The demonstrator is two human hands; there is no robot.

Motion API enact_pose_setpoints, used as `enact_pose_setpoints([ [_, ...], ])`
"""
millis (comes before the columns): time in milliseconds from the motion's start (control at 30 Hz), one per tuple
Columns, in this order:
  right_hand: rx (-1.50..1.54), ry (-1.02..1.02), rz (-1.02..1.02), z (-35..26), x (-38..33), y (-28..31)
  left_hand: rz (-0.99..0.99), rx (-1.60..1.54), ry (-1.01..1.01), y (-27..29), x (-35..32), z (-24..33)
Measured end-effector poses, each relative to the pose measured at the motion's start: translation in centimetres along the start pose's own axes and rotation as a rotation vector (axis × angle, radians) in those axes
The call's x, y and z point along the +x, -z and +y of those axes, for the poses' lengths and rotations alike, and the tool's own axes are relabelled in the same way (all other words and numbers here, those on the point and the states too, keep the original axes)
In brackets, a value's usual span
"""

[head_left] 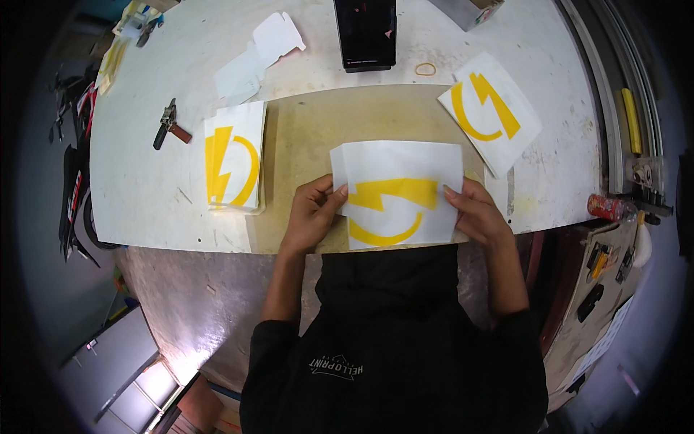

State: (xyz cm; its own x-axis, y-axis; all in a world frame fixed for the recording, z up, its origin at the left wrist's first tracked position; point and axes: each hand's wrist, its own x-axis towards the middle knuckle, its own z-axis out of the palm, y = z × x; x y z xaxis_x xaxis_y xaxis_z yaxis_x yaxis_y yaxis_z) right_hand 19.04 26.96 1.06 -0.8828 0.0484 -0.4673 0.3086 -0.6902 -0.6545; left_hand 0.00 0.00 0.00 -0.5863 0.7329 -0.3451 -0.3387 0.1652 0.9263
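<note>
Fingers (pixel 341 193) of the left hand (pixel 311 215) and right hand (pixel 483 214) pinch opposite side edges of the white printed sheets (pixel 401 194), thumbs uppermost, over a tan mat (pixel 311 116) at the near edge of the counter (pixel 152 206). Probably light, flexible, easily creased; best held by margins outside the yellow print. Left: a similar stack (pixel 235 155). Far right: an angled pile (pixel 495 116).

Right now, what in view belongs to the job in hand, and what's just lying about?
Likely in the job:
white printed piece, held by left hand and right hand
left pile and right pile, similar yellow markings
tan mat underneath

Apparently lying about:
brown-handled tool
thin ring
dark-screened device
</note>
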Motion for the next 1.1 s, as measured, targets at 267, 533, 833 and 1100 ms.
enact_pose_setpoints([
  [267,0.304,0.049,-0.156,1.6,2.4,0.5,0.679,0.228,-0.448,-1.1,-0.7,-0.6],
  [533,0.081,-0.163,0.032,0.4,2.9,-0.3,0.024,-0.297,0.075,-2.0,-1.3,1.4],
  [833,0.229,0.196,-0.239,0.0,2.8,1.1,-0.185,-0.492,0.046,-1.1,2.7,2.7],
  [1100,-0.066,0.186,-0.008,0.2,2.1,0.8,-0.158,-0.403,0.104,-0.7,2.3,2.3],
])
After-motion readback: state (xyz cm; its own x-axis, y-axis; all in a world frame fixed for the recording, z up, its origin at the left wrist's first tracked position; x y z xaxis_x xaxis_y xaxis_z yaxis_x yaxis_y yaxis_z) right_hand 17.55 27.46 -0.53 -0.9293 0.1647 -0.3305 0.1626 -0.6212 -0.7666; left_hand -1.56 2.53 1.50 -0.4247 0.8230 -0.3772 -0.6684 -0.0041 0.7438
